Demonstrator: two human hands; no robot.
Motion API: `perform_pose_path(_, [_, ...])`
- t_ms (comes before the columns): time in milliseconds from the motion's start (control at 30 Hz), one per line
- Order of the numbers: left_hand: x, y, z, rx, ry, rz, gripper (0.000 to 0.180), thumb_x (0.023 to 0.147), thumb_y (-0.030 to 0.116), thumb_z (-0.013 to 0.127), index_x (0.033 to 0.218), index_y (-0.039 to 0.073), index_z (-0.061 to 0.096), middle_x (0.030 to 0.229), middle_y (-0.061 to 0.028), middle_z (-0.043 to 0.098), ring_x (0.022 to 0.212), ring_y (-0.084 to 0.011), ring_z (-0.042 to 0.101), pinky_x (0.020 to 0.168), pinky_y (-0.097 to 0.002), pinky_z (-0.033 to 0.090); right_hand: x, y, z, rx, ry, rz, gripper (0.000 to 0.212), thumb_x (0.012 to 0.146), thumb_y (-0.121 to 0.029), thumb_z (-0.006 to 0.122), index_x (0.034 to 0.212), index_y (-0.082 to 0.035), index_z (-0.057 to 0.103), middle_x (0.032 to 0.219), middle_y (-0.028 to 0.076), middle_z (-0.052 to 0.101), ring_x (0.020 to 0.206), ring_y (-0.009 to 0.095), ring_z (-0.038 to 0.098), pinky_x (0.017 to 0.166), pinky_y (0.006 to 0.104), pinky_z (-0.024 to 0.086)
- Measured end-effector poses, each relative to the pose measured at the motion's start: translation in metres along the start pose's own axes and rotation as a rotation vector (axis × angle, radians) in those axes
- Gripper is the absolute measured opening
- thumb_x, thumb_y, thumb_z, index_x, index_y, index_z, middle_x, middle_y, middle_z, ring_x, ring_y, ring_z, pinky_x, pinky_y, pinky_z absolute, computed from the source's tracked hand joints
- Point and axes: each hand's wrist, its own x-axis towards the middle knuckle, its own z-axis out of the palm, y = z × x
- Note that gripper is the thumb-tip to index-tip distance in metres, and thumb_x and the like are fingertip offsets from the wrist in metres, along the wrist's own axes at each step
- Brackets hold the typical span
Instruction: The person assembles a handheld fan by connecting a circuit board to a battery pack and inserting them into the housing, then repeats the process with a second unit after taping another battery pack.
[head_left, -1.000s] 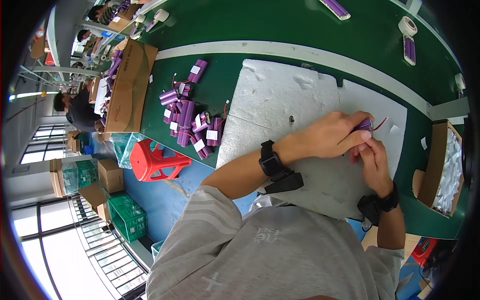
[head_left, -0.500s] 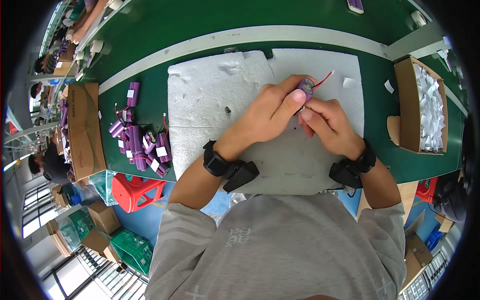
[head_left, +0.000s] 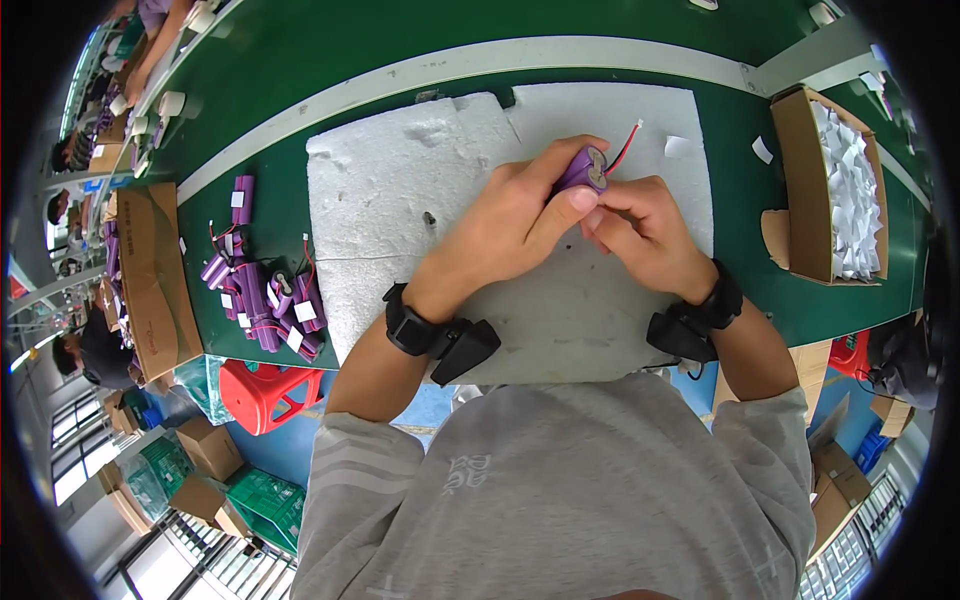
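Observation:
Above the white foam board [head_left: 385, 215], my left hand [head_left: 510, 222] is closed around a purple battery pack [head_left: 583, 170]. The pack's round metal end faces up and right, and a red and black lead with a small white plug [head_left: 628, 145] sticks out beyond it. Against the lower right side of the pack, my right hand [head_left: 652, 238] has its thumb and fingers pinched together. Whatever lies between those fingertips is too small or hidden to name. Several more purple battery packs [head_left: 262, 305], some with white labels and leads, lie heaped left of the board.
On the right stands an open cardboard box [head_left: 805, 190] full of white paper pieces. A paper slip [head_left: 762, 150] lies near it, another [head_left: 676, 147] on the foam. A large carton [head_left: 155, 280] borders the left side. A pale rail [head_left: 430, 68] crosses behind the foam.
The battery pack has tilted in my left hand, so its metal end now points more to the right. The right fingertips have drawn closer together beside it. The whole view has shifted slightly.

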Motion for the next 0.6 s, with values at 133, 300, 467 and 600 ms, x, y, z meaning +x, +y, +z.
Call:
perform_pose_path(133, [-0.001, 0.006, -0.002, -0.109, -0.055, -0.121, 0.062, 0.100, 0.051, 0.028, 0.123, -0.002, 0.052, 0.068, -0.0040, 0.058, 0.058, -0.0142, 0.055, 0.054, -0.0252, 0.041, 0.000, -0.001, -0.003, -0.052, 0.010, -0.005, 0.020, 0.088, -0.007, 0.049, 0.071, 0.001, 0.056, 0.056, 0.004, 0.054, 0.050, 0.012, 0.048, 0.048, 0.0255, 0.038])
perform_pose_path(300, [0.001, 0.004, -0.006, -0.349, 0.074, -0.310, 0.063, 0.099, 0.054, 0.028, 0.124, 0.000, 0.051, 0.071, -0.0065, 0.059, 0.055, -0.0156, 0.052, 0.050, -0.0293, 0.041, -0.001, -0.002, -0.014, -0.216, 0.204, -0.091, 0.019, 0.086, -0.007, 0.048, 0.070, 0.000, 0.055, 0.058, 0.004, 0.053, 0.050, 0.012, 0.046, 0.048, 0.0245, 0.036])
perform_pose_path(467, [0.004, -0.001, -0.010, -0.680, 0.359, -0.383, 0.066, 0.097, 0.059, 0.029, 0.131, 0.004, 0.043, 0.077, -0.0047, 0.055, 0.054, -0.0115, 0.047, 0.049, -0.0262, 0.037, 0.005, -0.005, -0.080, -0.015, 1.130, -0.310, 0.021, 0.093, -0.013, 0.045, 0.086, 0.001, 0.059, 0.072, 0.005, 0.059, 0.056, 0.013, 0.050, 0.052, 0.0232, 0.037])
perform_pose_path(600, [0.008, 0.003, -0.008, -0.680, 0.319, -0.440, 0.062, 0.097, 0.056, 0.036, 0.132, 0.004, 0.042, 0.077, -0.0041, 0.052, 0.054, -0.0109, 0.046, 0.048, -0.0256, 0.036, -0.012, -0.035, -0.132, 0.026, 1.191, -0.085, 0.025, 0.093, -0.015, 0.046, 0.102, 0.003, 0.061, 0.080, 0.007, 0.062, 0.066, 0.014, 0.054, 0.059, 0.0249, 0.042])
